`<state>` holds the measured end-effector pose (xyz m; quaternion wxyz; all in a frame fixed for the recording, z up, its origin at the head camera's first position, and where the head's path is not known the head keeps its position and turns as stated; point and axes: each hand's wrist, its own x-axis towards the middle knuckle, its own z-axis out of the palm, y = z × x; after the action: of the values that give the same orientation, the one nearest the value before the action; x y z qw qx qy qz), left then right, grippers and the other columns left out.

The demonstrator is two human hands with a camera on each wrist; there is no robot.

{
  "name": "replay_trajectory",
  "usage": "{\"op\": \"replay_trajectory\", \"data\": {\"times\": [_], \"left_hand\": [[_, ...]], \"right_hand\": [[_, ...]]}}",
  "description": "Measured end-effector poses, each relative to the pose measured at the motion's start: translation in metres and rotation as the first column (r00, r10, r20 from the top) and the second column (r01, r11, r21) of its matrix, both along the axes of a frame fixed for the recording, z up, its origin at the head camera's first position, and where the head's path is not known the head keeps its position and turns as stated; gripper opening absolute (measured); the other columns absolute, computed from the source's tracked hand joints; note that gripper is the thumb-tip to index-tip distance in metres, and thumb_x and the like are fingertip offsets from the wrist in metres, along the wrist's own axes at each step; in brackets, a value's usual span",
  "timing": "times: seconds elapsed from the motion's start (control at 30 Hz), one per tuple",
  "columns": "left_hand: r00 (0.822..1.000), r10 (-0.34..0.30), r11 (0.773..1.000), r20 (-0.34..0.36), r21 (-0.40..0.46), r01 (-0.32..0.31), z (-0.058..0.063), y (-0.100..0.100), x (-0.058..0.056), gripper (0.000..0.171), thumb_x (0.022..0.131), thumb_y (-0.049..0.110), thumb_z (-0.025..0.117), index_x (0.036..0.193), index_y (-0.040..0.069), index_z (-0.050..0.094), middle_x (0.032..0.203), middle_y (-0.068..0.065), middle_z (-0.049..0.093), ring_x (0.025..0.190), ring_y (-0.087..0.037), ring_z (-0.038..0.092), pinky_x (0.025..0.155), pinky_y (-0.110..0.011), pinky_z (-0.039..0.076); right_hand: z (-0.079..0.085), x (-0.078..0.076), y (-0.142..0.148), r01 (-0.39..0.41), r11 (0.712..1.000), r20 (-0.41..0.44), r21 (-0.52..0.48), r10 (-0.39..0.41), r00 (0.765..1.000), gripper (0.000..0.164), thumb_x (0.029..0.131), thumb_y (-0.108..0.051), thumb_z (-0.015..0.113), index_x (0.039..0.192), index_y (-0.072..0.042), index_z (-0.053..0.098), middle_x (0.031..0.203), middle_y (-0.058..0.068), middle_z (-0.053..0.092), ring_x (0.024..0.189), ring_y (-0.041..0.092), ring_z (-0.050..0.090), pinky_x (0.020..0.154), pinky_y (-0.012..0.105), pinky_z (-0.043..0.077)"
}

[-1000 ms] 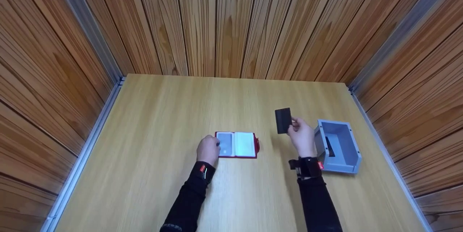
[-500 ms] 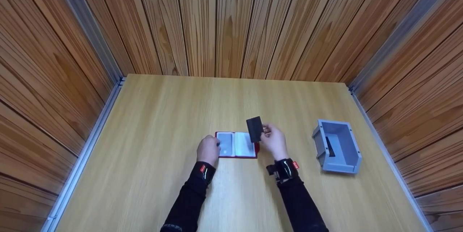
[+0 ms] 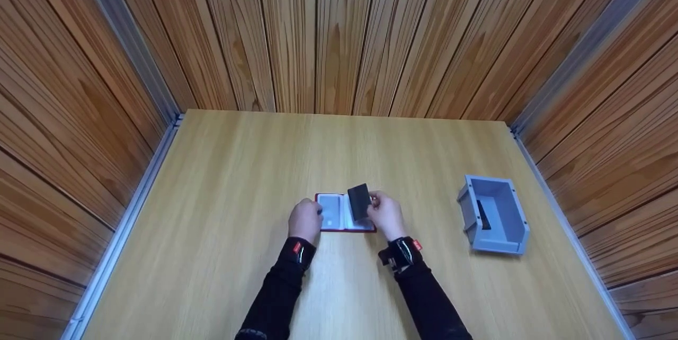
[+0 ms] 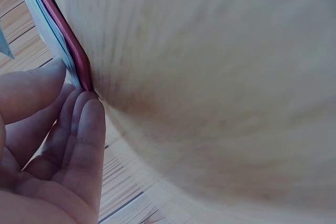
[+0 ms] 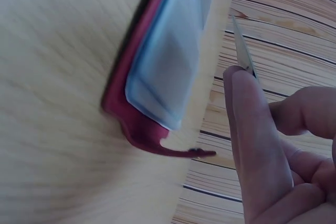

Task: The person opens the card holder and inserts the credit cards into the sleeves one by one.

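Observation:
A red card holder (image 3: 347, 231) lies spread open on the table, with clear plastic sleeves (image 5: 168, 56) inside. At its left edge my left hand (image 3: 305, 221) pinches the cover and sleeves between thumb and fingers, as the left wrist view shows. My right hand (image 3: 386, 214) pinches a black card (image 3: 359, 202) by its right edge. The card is tilted and held over the right-hand sleeves, covering part of them. In the right wrist view the card (image 5: 242, 45) shows nearly edge-on, apart from the sleeves, and the holder's strap (image 5: 191, 153) sticks out.
A grey-blue open bin (image 3: 498, 244) stands at the right of the wooden table (image 3: 238, 170). Inside it a dark flat thing (image 3: 483, 215) leans against the left wall. Wood-panelled walls (image 3: 339, 38) rise behind and at both sides.
My right hand has carried the black card leftward and a little toward me, from beside the bin to over the card holder's right half. My left hand and the holder have stayed put.

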<state>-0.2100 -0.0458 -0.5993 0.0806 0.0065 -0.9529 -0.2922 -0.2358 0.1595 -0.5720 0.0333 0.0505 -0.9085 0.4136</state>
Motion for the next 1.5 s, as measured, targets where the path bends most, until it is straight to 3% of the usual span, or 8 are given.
{"op": "replay_trajectory", "data": {"times": [0.37,0.87,1.5], "left_hand": [[1.000,0.000,1.000,-0.010,0.016,0.000,-0.003,0.000,0.000,0.012,0.078,0.000,0.078,0.090,0.002,0.076,0.082,-0.010,0.063,0.079,-0.029,0.064,0.072,-0.042,0.051],[0.998,-0.014,1.000,-0.059,-0.009,0.014,-0.002,-0.001,0.001,0.009,0.075,0.000,0.077,0.083,0.004,0.075,0.079,-0.010,0.062,0.076,-0.031,0.064,0.069,-0.043,0.051],[1.000,-0.006,1.000,-0.001,-0.005,0.006,-0.002,0.000,-0.001,0.011,0.077,0.000,0.078,0.089,0.002,0.076,0.081,-0.010,0.062,0.078,-0.029,0.064,0.073,-0.041,0.051]], "right_hand": [[-0.012,0.002,-0.010,-0.008,1.000,-0.003,0.030,0.008,1.000,0.034,0.081,0.005,0.060,0.115,0.007,0.065,0.079,0.005,0.060,0.070,0.020,0.060,0.067,0.036,0.050],[-0.015,0.002,-0.018,-0.017,0.999,0.082,-0.028,0.019,0.996,0.036,0.081,0.005,0.057,0.117,0.008,0.063,0.079,0.006,0.061,0.057,0.016,0.065,0.054,0.028,0.054],[-0.015,-0.003,-0.017,-0.023,1.000,0.152,-0.002,0.023,0.988,0.037,0.083,0.004,0.058,0.119,0.007,0.063,0.078,0.005,0.059,0.057,0.014,0.065,0.054,0.026,0.053]]}}
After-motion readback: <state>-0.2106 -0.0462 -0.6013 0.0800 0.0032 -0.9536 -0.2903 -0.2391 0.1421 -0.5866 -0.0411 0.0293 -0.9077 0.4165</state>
